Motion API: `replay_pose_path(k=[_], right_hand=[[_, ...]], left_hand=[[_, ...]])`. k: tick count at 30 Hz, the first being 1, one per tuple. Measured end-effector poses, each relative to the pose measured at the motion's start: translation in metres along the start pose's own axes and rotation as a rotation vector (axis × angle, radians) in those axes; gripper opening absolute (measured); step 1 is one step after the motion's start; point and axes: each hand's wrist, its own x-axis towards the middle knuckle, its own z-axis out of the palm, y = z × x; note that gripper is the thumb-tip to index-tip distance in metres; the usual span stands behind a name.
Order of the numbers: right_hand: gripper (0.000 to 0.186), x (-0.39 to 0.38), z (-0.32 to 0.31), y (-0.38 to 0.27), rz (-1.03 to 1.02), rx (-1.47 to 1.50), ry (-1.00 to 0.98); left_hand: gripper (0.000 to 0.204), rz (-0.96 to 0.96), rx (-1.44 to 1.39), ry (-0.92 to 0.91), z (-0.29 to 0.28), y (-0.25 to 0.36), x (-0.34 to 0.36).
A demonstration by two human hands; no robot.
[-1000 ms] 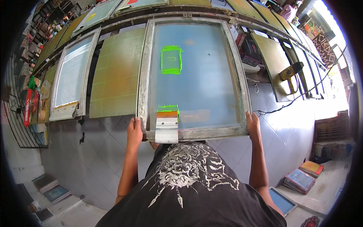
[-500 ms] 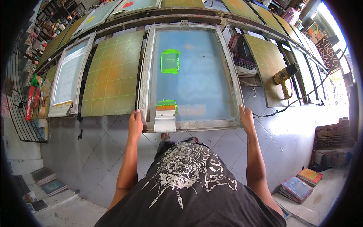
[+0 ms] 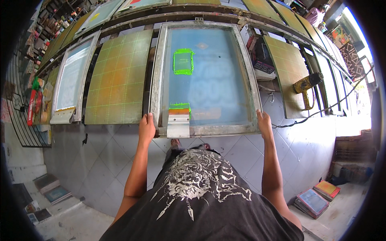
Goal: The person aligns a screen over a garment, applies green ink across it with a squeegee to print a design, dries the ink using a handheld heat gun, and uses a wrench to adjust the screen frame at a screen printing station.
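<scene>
A screen printing frame (image 3: 248,80) with blue mesh spans the middle, its far end at a metal bracket (image 3: 199,20) on the rail. A bright green ink outline (image 3: 183,71) marks the mesh, and more green ink lies beside a squeegee (image 3: 178,126) with a white metal holder and orange blade, resting at the near left. My left hand (image 3: 146,127) grips the frame's near left corner, fingers closed round it. My right hand (image 3: 265,124) holds the right side near the front corner, fingers wrapped on the edge.
Yellow-green boards (image 3: 114,76) and another screen (image 3: 74,76) with a squeegee line the long rack. A yellow heat gun or drill (image 3: 301,84), with a black cable, rests on the right board (image 3: 281,60). A person (image 3: 315,16) is at far upper right. Stacked small frames (image 3: 311,203) lie lower right.
The frame and both my hands have moved up in the picture, away from my body, and the frame looks slightly smaller, lying more squarely in the rack between the boards.
</scene>
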Motion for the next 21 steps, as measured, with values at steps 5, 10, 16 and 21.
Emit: replay_pose_path(k=[5, 10, 16, 21], right_hand=[[0.057, 0.001, 0.003, 0.006, 0.045, 0.002, -0.037], [0.059, 0.007, 0.012, 0.022, 0.031, -0.020, 0.025], [0.061, 0.008, 0.015, 0.013, 0.076, -0.132, -0.054], [0.060, 0.001, 0.017, 0.004, 0.042, -0.174, -0.012]], left_hand=[[0.053, -0.003, 0.025, -0.002, 0.005, -0.014, 0.008], [0.056, -0.067, 0.080, -0.067, 0.009, -0.018, 0.013], [0.059, -0.092, 0.142, -0.062, 0.017, -0.027, 0.015], [0.061, -0.051, 0.129, -0.044, 0.018, -0.031, 0.015]])
